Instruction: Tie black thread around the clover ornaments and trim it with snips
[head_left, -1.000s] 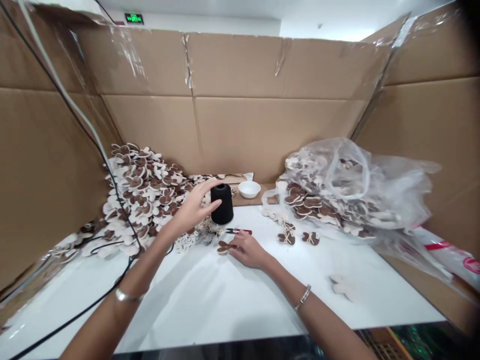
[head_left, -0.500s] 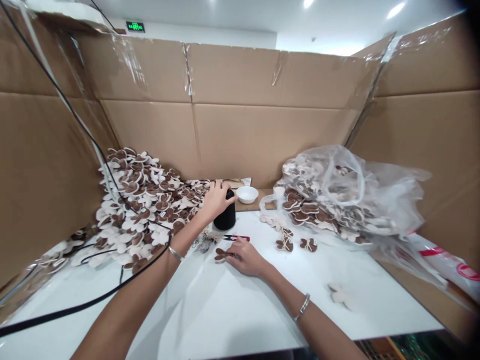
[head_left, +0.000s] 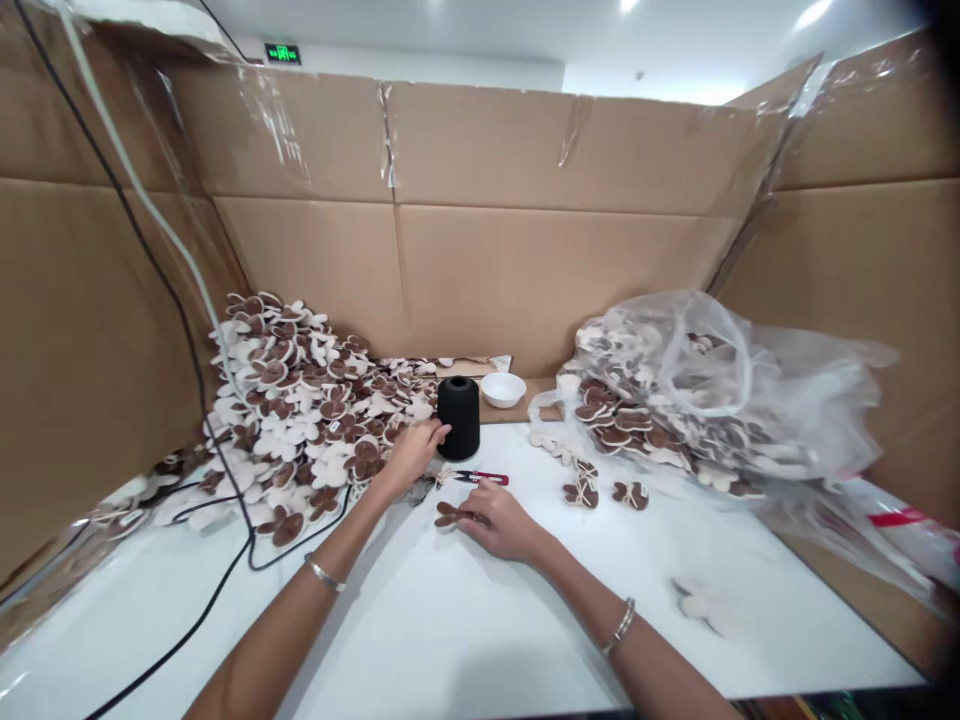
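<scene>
Left hand [head_left: 412, 452] and right hand [head_left: 504, 522] at a white worktable [head_left: 420, 620], with black thread cone [head_left: 459, 418] and brown-and-cream butterfly-shaped cutout [head_left: 454, 515].

Left hand half open, fingertips at the cone's lower side, no held item visible. Right hand lightly curled, fingertips on the cutout, which lies flat on the table; whether it is pinched, cannot tell. Red-handled thread snips [head_left: 480, 478] lie between the hands, just below the cone. Also present: white bowl [head_left: 503, 389] behind the cone; heap of cutouts [head_left: 300, 420] at left; two string-tied cutouts [head_left: 581, 491] at right; clear plastic bag [head_left: 720, 385] holding more cutouts, far right.
</scene>
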